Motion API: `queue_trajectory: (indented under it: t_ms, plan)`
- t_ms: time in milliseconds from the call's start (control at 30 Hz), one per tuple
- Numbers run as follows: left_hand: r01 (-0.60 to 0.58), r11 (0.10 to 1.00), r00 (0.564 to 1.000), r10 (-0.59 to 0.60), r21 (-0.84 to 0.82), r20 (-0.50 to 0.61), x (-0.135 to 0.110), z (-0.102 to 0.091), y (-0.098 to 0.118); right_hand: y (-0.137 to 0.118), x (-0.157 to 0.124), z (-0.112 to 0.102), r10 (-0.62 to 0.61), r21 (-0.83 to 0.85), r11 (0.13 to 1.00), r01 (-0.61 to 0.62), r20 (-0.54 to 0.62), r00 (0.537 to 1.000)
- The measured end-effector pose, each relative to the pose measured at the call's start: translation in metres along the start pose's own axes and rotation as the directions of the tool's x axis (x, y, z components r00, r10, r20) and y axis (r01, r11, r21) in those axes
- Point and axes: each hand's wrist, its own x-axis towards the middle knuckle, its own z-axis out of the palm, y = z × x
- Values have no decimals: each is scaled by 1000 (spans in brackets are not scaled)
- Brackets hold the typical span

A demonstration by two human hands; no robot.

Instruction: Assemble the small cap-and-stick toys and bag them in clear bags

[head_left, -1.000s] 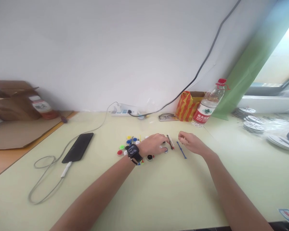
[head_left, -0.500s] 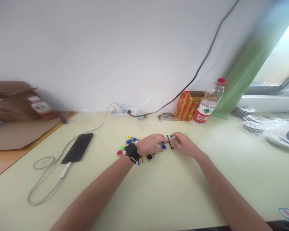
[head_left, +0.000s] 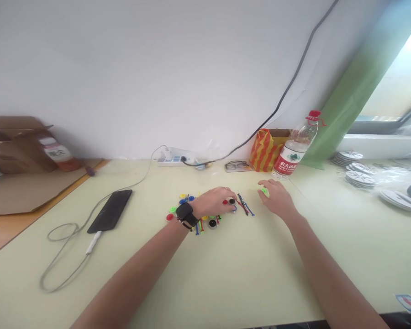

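My left hand (head_left: 214,202) lies over a cluster of small coloured pieces, fingers bent and apart from the thumb. In the gap show a red disc (head_left: 225,201), a black disc (head_left: 232,201) and a blue-rimmed disc (head_left: 234,209). Thin sticks with widened ends, among them a blue stick (head_left: 250,209), lie just right of those fingertips. My right hand (head_left: 277,197) is farther right, its thumb and fingers closed around a bright green disc (head_left: 265,191). Under my left wrist, more discs and sticks are partly hidden, including a black-centred white disc (head_left: 213,224).
A black phone (head_left: 111,211) on a charging cable lies left. Along the wall are a power strip (head_left: 174,157), eyeglasses (head_left: 238,165), a striped bag (head_left: 263,151) and a water bottle (head_left: 292,153). A cardboard box (head_left: 18,151) stands far left, stacked white discs (head_left: 359,179) far right.
My right hand has moved right, from the sticks to the green disc, and its fingers are now around it. A blue stick now lies beside the other sticks. My left hand has barely shifted.
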Motion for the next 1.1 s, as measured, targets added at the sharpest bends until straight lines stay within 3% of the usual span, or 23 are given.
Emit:
queue_trajectory:
  t_ms: [200, 300, 367, 433, 500, 567, 633, 700, 900, 1100]
  plan:
    - [37, 999, 997, -37, 4, -67, -3, -12, 2, 14, 0, 6, 67, 102, 992, -75, 75, 995]
    - [44, 999, 993, -45, -13, -107, -4, -15, 3, 3, 4, 2, 41, 178, 983, -53, 73, 996]
    - [14, 999, 987, -20, -40, -159, -3, -15, 6, -12, 5, -2, 6, 348, 937, -38, 91, 996]
    - [-52, 996, 975, 36, -70, -218, -2, -15, 11, -34, 1, -4, -29, 715, 694, -87, 148, 989]
    - [-125, 988, 959, 96, -94, -269, 0, -14, 16, -56, -6, -5, -77, 876, 453, -168, 227, 971]
    - [-171, 979, 945, 132, -109, -301, 2, -12, 19, -76, -13, -4, -83, 916, 324, -238, 278, 957]
    - [-187, 975, 939, 143, -118, -311, 4, -11, 20, -88, -19, -3, -79, 925, 260, -277, 306, 949]
    - [-188, 975, 941, 144, -120, -305, 5, -9, 19, -93, -21, -3, -71, 922, 245, -301, 327, 942]
    - [-177, 976, 948, 135, -124, -289, 4, -10, 17, -81, -14, -7, -69, 864, 397, -309, 364, 929]
    - [-182, 976, 957, 147, -121, -252, 3, -13, 23, -78, -14, -9, -143, 866, 432, -252, 342, 929]
